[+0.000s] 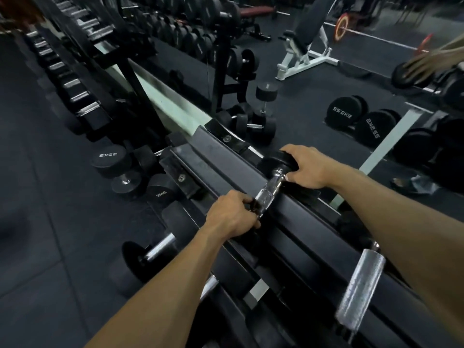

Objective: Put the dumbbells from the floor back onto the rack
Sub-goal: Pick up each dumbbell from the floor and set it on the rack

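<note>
Setting a dumbbell (272, 183) across the top rails of the rack (226, 156), I have both hands on it. My left hand (232, 217) is curled around the near end of the knurled chrome handle, fingers wrapped and pressed closed on it. My right hand (307, 168) lies over the far black head, fingers spread across the top and thumb tucked beside the handle, so the weight cannot roll along the sloped rails while it settles. The handle bridges the gap between the front rail and the back rail, and each head appears to sit against a rail, though my hands hide the exact contact.

Further along the same tier, toward the rack's right end, another racked dumbbell's handle (360, 288) shows beside my right forearm. Along the rack's left side, on the floor (50, 197), I judge several dumbbells are still waiting: 2 heads marked 35KG (109, 158) stand just beside the rack's foot, and one more (153, 252) lies nearer me with its chrome handle showing. Behind the rack a mirror (313, 104) runs along the wall, doubling the scene; the weights seen in it are reflections.
</note>
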Tool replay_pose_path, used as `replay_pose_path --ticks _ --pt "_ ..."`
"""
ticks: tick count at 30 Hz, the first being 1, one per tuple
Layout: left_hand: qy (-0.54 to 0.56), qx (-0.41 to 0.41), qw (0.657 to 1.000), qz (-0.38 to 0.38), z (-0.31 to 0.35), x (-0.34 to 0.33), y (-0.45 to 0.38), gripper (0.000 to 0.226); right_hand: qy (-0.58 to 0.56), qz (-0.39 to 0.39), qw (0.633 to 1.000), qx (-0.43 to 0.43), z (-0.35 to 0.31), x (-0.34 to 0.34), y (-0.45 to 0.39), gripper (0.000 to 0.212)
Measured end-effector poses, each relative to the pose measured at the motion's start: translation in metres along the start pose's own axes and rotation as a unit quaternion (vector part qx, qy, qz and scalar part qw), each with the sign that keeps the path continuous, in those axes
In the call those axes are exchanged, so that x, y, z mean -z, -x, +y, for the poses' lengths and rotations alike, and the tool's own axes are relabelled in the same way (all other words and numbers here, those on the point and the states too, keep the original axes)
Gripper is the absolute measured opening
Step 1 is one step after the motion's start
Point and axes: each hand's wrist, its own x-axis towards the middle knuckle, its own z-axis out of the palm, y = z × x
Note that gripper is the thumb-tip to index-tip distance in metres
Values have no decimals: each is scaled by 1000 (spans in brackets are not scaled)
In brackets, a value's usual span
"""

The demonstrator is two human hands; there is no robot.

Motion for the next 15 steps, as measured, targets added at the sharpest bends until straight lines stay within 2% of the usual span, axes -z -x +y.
replay_pose_path --ticks 2,5,12,15 --pt "-11 -6 1000 1 2 2 -3 23 -8 6 1000 -15 3 -2 1 45" --pt "-8 -11 1000 -2 0 3 -4 24 -2 9 1000 -21 0 -4 0 49" --pt "25 -52 998 26 -5 13 12 18 73 7 997 -9 -14 -4 5 71" --pt "2 -75 996 40 -10 17 27 28 105 24 994 5 -24 -4 7 73"
